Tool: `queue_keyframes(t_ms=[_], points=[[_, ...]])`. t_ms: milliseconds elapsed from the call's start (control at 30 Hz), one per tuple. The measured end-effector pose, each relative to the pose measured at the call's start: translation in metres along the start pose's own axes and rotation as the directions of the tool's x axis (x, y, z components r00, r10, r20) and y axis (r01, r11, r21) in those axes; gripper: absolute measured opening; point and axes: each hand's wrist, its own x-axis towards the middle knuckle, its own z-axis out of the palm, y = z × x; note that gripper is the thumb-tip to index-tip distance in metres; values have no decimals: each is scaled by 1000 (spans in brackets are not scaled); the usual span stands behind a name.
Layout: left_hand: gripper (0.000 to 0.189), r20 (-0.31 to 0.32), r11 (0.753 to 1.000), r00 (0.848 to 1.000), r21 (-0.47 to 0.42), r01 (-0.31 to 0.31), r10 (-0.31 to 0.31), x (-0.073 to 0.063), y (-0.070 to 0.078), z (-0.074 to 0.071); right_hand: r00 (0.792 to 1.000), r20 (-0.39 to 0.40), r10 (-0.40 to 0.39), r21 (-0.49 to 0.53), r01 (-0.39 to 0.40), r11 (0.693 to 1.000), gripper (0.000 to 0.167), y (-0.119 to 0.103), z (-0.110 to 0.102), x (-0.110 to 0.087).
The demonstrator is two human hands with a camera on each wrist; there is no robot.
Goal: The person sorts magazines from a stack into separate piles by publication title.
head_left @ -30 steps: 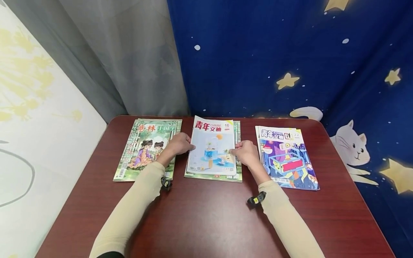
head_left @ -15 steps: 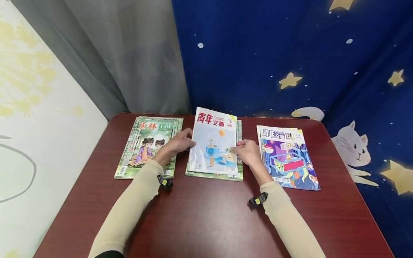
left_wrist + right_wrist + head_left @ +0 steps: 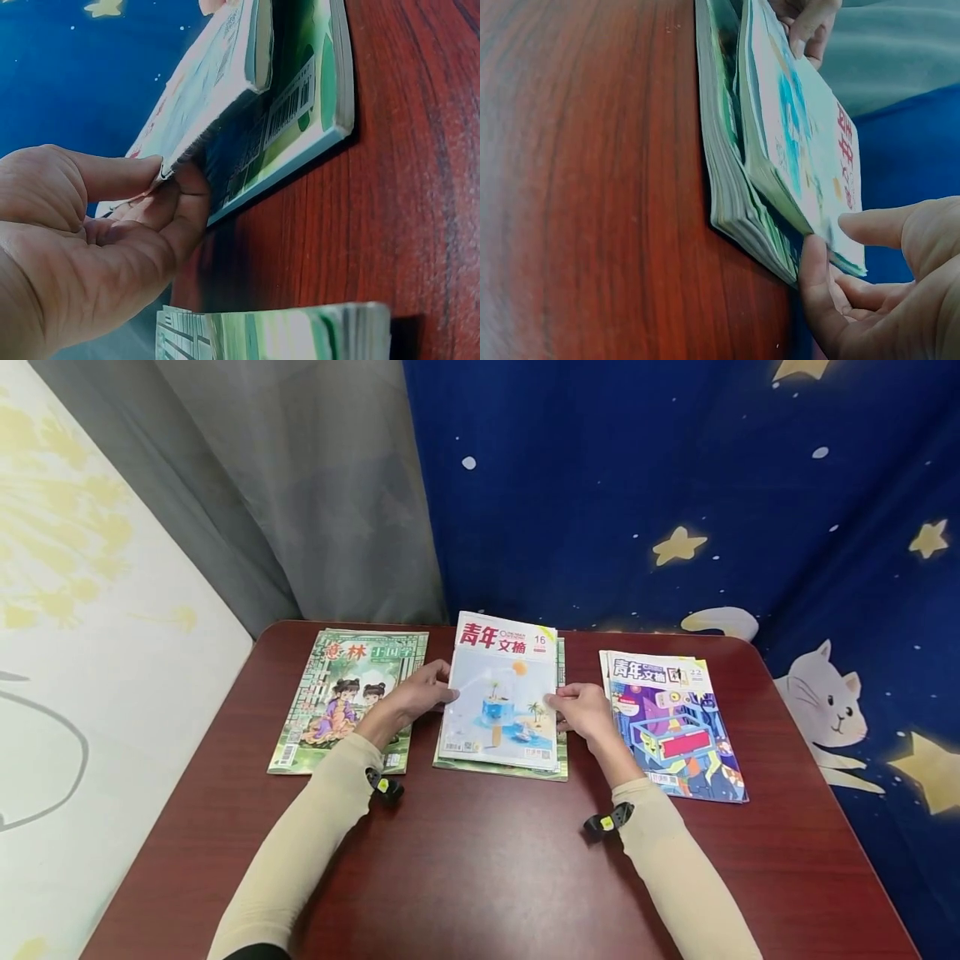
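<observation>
Both hands hold a white magazine (image 3: pixel 498 702) with a red title and a beach picture, by its two long sides. My left hand (image 3: pixel 420 691) pinches its left edge, thumb on the cover and fingers beneath, as the left wrist view shows. On the right edge, my right hand (image 3: pixel 587 712) has its thumb over the cover and fingertips under the side. Beneath lies a green magazine stack (image 3: pixel 330 82); a wedge of space parts the two in both wrist views. The magazine in hand seems to have another under it in the head view.
To the left lies a pile of green magazines (image 3: pixel 352 697) with two cartoon figures on the cover. Purple magazines (image 3: pixel 675 735) lie to the right. All rest near the back of the dark red table (image 3: pixel 480 860), before grey and blue curtains (image 3: pixel 570 493).
The white magazine has been raised off the green stack, its far edge lifting most in the first half second. Both hands keep hold of its sides; the right has shifted slightly right.
</observation>
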Motion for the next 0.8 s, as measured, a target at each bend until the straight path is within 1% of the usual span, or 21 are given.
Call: queue_keyframes(t_ms=[133,300,500,633,800], points=[[21,-4,1000,1000,-1,20,-20,-1,1,1,999,35,0,71,-2,997,38,6,-3,5],[23,-6,1000,1000,13,20,-20,-2,2,4,998,57,13,145,-21,989,29,8,-8,6],[26,-16,998,1000,52,21,-20,-2,8,10,998,70,7,177,-19,984,31,5,-17,0],[28,-11,998,1000,63,4,-4,-1,13,15,997,69,-17,209,2,978,31,4,-27,-3],[26,5,999,1000,51,-13,13,2,18,28,998,51,-25,212,13,977,35,3,-46,-9]])
